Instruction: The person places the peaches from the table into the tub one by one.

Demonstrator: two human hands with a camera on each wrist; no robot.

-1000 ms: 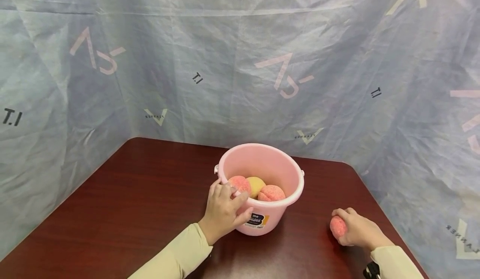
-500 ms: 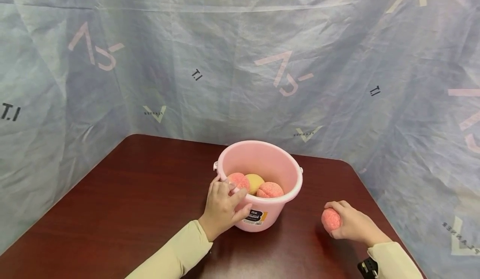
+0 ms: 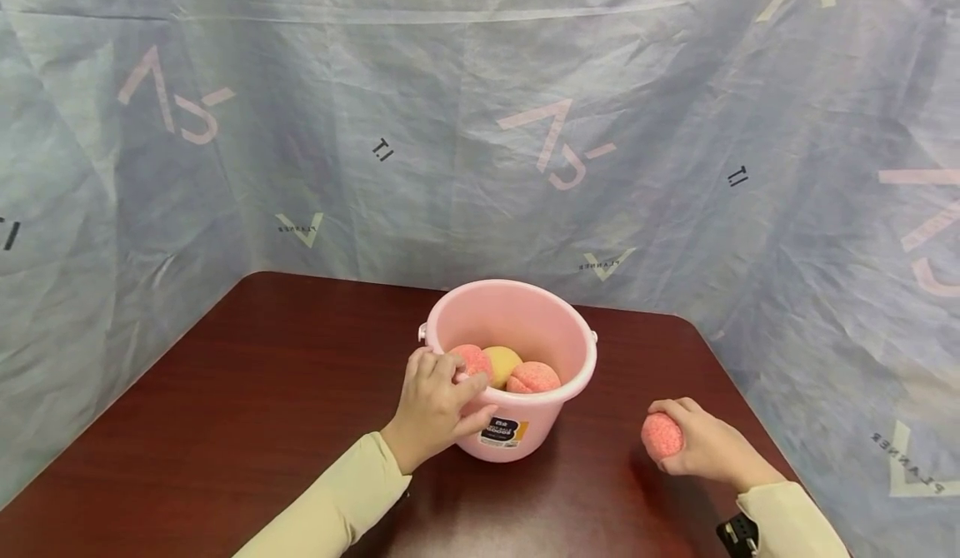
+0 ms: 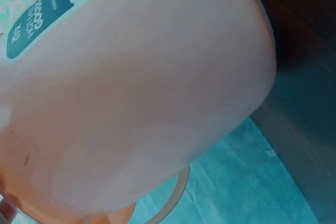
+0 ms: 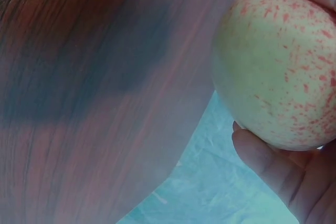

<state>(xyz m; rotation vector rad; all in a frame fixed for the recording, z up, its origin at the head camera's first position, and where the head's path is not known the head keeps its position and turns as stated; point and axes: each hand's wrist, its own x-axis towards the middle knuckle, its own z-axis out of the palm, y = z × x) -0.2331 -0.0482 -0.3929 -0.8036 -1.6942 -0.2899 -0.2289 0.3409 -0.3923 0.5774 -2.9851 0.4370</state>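
A pink bucket stands upright on the table, with two reddish peaches, one of them a peach with a visible crease, and a yellow fruit inside. My left hand grips the bucket's near-left rim, fingers over the edge and thumb along the outer wall. To the right of the bucket, my right hand holds another peach between thumb and fingers, apart from the bucket. In the right wrist view this peach shows pale skin with red speckles. The left wrist view is mostly filled by the bucket wall.
The dark red-brown table extends left of the bucket. Behind it and along both sides hangs a grey-blue printed cloth. A label is stuck on the bucket's front. The bucket's handle shows in the left wrist view.
My right hand has raised the peach slightly and brought it a little left, mostly in the first half second. My left hand stays at the bucket's rim. The head view has shifted slightly.
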